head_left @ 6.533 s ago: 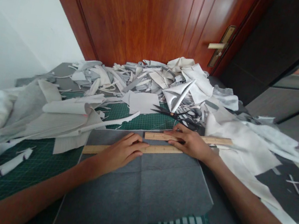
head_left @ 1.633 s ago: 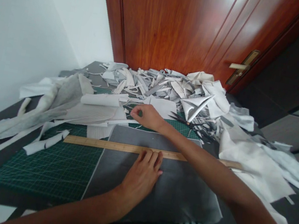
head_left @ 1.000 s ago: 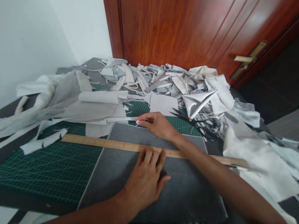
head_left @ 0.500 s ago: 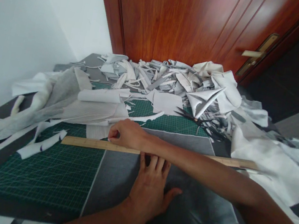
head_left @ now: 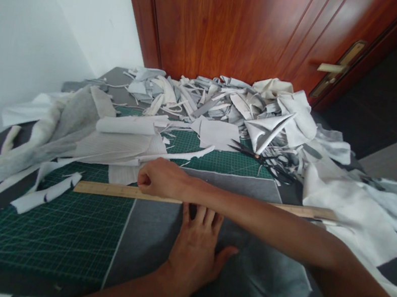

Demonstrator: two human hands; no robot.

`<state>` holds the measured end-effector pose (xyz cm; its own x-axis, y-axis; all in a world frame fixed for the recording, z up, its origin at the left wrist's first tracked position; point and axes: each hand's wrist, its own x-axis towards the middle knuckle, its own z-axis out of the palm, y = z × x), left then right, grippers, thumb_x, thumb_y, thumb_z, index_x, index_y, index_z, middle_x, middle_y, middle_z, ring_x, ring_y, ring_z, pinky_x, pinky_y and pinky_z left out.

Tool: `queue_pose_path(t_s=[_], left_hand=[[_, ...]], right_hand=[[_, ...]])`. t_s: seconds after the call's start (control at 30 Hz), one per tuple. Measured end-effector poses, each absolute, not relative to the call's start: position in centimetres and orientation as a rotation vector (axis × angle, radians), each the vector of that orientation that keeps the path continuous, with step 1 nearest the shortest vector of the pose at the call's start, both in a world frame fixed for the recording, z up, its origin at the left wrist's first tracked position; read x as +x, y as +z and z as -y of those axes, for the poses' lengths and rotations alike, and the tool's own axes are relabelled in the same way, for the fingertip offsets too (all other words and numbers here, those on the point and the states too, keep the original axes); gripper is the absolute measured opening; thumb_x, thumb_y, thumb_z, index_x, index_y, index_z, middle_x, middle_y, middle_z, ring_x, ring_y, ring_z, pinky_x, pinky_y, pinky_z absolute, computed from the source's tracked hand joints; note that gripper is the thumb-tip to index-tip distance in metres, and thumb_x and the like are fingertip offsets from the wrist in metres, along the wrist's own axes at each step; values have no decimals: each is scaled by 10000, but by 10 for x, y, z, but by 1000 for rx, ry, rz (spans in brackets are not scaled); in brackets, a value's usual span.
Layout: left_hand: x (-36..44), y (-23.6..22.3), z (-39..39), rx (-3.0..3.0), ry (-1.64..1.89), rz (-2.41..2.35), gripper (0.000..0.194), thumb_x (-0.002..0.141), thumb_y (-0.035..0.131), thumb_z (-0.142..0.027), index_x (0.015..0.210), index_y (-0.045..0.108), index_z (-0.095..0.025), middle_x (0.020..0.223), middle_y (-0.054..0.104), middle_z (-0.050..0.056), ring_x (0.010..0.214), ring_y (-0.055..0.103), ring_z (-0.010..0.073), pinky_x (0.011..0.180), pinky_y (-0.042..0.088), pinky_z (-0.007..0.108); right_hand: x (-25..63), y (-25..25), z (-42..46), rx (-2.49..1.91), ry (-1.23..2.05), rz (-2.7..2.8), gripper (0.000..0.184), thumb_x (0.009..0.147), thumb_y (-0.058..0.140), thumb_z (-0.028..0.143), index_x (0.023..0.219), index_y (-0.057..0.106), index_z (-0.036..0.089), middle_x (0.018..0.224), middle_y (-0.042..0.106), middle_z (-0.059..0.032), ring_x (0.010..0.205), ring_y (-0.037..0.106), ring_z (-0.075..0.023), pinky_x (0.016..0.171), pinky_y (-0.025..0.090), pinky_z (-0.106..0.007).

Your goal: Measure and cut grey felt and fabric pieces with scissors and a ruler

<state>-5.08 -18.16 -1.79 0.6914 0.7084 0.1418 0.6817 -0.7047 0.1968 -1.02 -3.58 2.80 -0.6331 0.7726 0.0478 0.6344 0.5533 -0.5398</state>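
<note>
Fingers (head_left: 201,218) of the left hand (head_left: 190,262) spread flat on a grey felt sheet (head_left: 150,247), tips at the wooden ruler's (head_left: 110,190) lower edge. The right hand (head_left: 162,178) curls closed just above the ruler. Green cutting mat (head_left: 46,229) extends past the felt's left edge; fabric scraps (head_left: 206,104) heap beyond, against a wooden door (head_left: 221,19).

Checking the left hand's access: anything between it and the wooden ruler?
Yes. The right forearm crosses just above the left hand, lying along the wooden ruler and covering the ruler's edge there. The left fingertips reach up under it, so any contact is hidden.
</note>
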Motion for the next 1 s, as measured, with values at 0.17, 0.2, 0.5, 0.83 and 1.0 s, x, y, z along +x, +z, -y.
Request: queue_pose_path(t_s=[0.17, 0.2, 0.5, 0.83, 1.0], left_hand=[[-51, -19, 181, 2790, 324, -1148, 751, 994, 468, -695, 1464, 583, -120, 1475, 568, 185, 1419, 423, 401, 1227, 286, 725], [-51, -20, 181, 2795, 328, -1146, 751, 995, 468, -693, 1464, 582, -118, 1469, 570, 187, 1415, 424, 402, 1225, 287, 727], [-50, -18, 181, 2797, 320, -1139, 740, 997, 479, -670, 1477, 572, -115, 1462, 565, 186, 1374, 453, 402, 1217, 293, 736], [-49, -16, 180, 2829, 290, -1160, 733, 992, 493, -658, 1486, 565, -123, 1477, 542, 192, 1383, 443, 408, 1227, 280, 728], [-49, -14, 180, 2827, 281, -1161, 718, 992, 496, -650, 1478, 574, -128, 1471, 542, 191, 1376, 448, 403, 1235, 274, 714]], right_hand=[[-15, 33, 31, -1184, 719, 2566, 64, 820, 704, 135, 832, 766, 145, 783, 720, -26, 706, 615, -145, 574, 355, -242], [-15, 32, 31, -1188, 713, 2572, 60, 817, 708, 137, 830, 766, 146, 784, 723, -30, 702, 617, -149, 570, 356, -244], [-4, 39, 38, -1244, 692, 2601, 114, 819, 684, 119, 848, 792, 138, 812, 762, -56, 740, 669, -175, 564, 377, -251], [6, 44, 39, -1262, 655, 2667, 124, 803, 704, 117, 849, 814, 151, 808, 771, -43, 743, 668, -163, 560, 358, -244], [9, 48, 42, -1281, 681, 2664, 128, 807, 709, 97, 862, 817, 138, 830, 776, -48, 755, 670, -160, 585, 377, -240]])
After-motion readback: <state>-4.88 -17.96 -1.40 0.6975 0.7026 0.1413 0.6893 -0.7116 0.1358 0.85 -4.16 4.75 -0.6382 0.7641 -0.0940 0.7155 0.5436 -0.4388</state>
